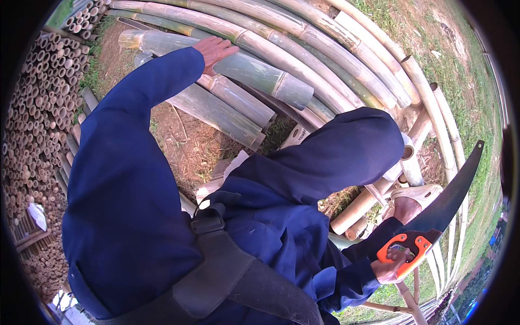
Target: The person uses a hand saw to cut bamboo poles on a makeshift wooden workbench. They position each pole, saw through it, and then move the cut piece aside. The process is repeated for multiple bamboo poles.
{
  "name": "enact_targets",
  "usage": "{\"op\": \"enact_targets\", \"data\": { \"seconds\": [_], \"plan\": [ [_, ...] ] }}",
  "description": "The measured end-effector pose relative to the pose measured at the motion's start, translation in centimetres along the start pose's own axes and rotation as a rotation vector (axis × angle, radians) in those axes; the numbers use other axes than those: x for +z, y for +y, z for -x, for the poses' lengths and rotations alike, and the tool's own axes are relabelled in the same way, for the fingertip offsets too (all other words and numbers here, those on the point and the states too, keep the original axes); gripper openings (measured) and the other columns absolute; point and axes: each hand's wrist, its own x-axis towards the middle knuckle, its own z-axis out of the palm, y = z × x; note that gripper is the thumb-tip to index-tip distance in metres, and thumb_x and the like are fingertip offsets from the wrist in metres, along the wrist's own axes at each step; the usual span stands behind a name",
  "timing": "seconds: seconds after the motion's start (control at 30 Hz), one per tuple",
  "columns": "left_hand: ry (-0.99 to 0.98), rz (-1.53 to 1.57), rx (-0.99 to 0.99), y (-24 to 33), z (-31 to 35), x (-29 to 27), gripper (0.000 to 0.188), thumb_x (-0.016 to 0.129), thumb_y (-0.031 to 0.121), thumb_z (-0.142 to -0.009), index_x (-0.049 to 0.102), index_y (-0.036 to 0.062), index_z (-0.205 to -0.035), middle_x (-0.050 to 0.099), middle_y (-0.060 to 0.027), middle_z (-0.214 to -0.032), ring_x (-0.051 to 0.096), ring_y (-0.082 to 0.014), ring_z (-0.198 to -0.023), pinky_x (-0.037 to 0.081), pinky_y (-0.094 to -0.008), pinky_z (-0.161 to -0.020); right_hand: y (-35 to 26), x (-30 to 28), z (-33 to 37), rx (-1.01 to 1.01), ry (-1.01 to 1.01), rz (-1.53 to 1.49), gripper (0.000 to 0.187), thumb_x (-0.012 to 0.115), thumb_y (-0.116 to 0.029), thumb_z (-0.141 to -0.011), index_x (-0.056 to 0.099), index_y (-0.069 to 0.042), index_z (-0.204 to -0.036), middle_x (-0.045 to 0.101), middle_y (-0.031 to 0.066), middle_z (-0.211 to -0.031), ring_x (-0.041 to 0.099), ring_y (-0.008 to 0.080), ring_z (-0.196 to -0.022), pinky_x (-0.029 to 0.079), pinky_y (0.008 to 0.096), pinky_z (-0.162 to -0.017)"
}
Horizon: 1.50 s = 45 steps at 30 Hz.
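Note:
My left hand (215,52) lies flat over a thick grey-green bamboo pole (257,77), fingers stretched out and close together. The pole's near-right end stops beside my raised, blue-clad knee (346,154). Below it lie shorter bamboo pieces (216,115), partly hidden by the pole and my sleeve. Out at the right, my right hand (391,265) is closed round the orange and black handle of a handsaw (445,203). Its long, dark, curved blade points up and away to the right, apart from the bamboo. Behind the blade shows my sandalled foot (410,206).
Long bamboo poles (303,35) lie side by side across the far ground, with more (433,108) curving down the right. A big stack of cut bamboo (46,103) fills the left. Short bamboo lengths (360,214) lie below my knee. Another sandal (295,136) shows beyond it.

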Motion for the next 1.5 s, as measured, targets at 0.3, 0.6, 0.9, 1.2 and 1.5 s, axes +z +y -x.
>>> {"op": "enact_targets", "data": {
  "seconds": [0.3,0.6,0.9,1.2,1.5],
  "plan": [
    [-0.206,0.014,0.021,-2.4,6.1,8.3,0.104,0.097,0.024,-0.053,0.046,0.0139,-0.144,0.055,-0.0126,-0.127,0.056,-0.0331,-0.12,0.043,-0.044,-0.106,-0.4,1.0,-0.4,-0.018,-0.025,0.037,0.013,0.067,-0.003,-0.091,0.071,0.004,-0.101,0.057,0.0006,-0.061,0.049,0.0067,-0.051,0.037,0.0225,-0.05],
    [-0.3,0.141,0.061,-3.8,4.1,9.9,0.111,0.096,0.036,-0.046,0.047,0.0181,-0.145,0.06,-0.0112,-0.12,0.051,-0.032,-0.127,0.033,-0.0481,-0.112,-4.1,-1.5,0.1,-0.043,0.007,0.195,0.015,0.068,-0.004,-0.091,0.072,0.004,-0.102,0.057,0.0004,-0.061,0.048,0.0064,-0.052,0.036,0.0223,-0.05],
    [-0.279,0.232,-0.038,-1.4,3.4,7.2,0.14,0.1,0.042,-0.04,0.03,0.0206,-0.159,0.052,-0.0139,-0.143,0.043,-0.0366,-0.141,0.027,-0.0599,-0.117,-13.9,-8.9,-1.7,-0.077,0.183,0.502,0.016,0.069,-0.004,-0.091,0.072,0.004,-0.104,0.057,0.0001,-0.061,0.048,0.006,-0.052,0.035,0.0221,-0.05],
    [-0.043,0.597,-0.106,4.7,-4.1,1.4,0.107,0.093,0.036,-0.069,0.038,0.0148,-0.158,0.05,-0.0185,-0.15,0.046,-0.0355,-0.143,0.033,-0.0487,-0.119,-18.4,-17.8,-1.4,-0.032,0.342,0.791,0.023,0.077,-0.008,-0.09,0.075,0.0,-0.111,0.06,-0.0023,-0.069,0.046,0.0017,-0.054,0.032,0.0202,-0.049],
    [0.155,1.464,0.379,16.5,-16.6,-8.2,0.078,0.055,0.049,-0.102,0.035,0.0003,-0.158,0.046,-0.0237,-0.154,0.041,-0.0348,-0.147,0.028,-0.0466,-0.122,-17.6,-25.0,9.2,0.221,0.509,0.612,0.015,0.075,-0.007,-0.091,0.071,0.003,-0.102,0.057,-0.001,-0.066,0.046,0.0033,-0.049,0.032,0.0207,-0.046]
  ]
}}
